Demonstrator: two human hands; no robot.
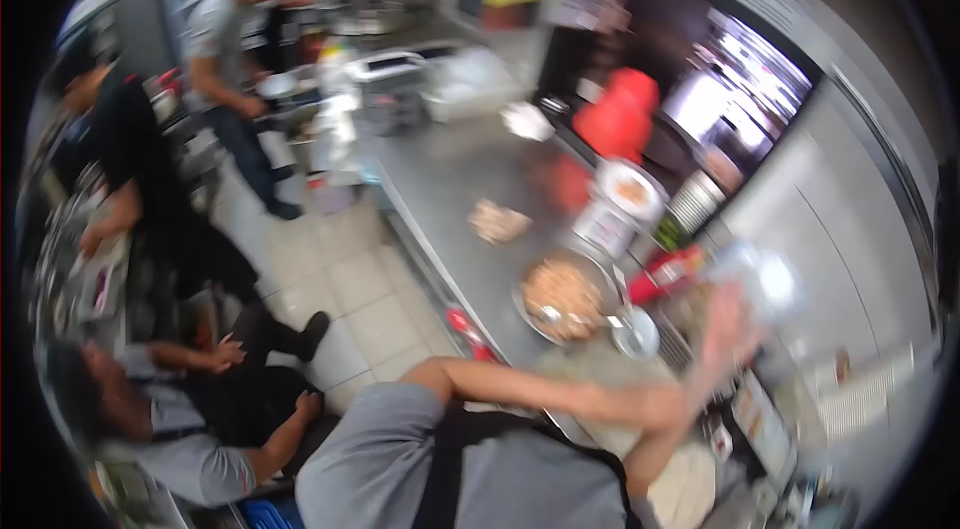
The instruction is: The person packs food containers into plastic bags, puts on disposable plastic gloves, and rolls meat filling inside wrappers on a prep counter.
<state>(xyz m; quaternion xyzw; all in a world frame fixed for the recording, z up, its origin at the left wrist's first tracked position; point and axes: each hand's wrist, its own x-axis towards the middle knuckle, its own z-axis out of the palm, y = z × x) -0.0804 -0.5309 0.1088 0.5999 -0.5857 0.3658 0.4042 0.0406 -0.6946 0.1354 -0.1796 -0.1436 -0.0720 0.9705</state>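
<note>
My two arms reach across to the right and overlap near the counter edge. My right hand (730,329) is smeared by motion, raised beside a clear plastic container or bag (768,281); I cannot tell whether it grips it. My left hand (665,407) blurs into the right forearm, its fingers not showing. Left of the hands, a metal bowl (520,314) holds pinkish-orange pieces of food (562,297). A small round white tub (635,334) stands between the bowl and my right hand, near a red packet (665,275).
On the steel counter (440,179) lies a pale, crumpled heap (498,221). Behind the bowl stands a scale (603,232) with a plate (650,207) on top. A red bag (620,114) and stacked cups (695,201) line the pass-through. Several co-workers (225,39) stand at left.
</note>
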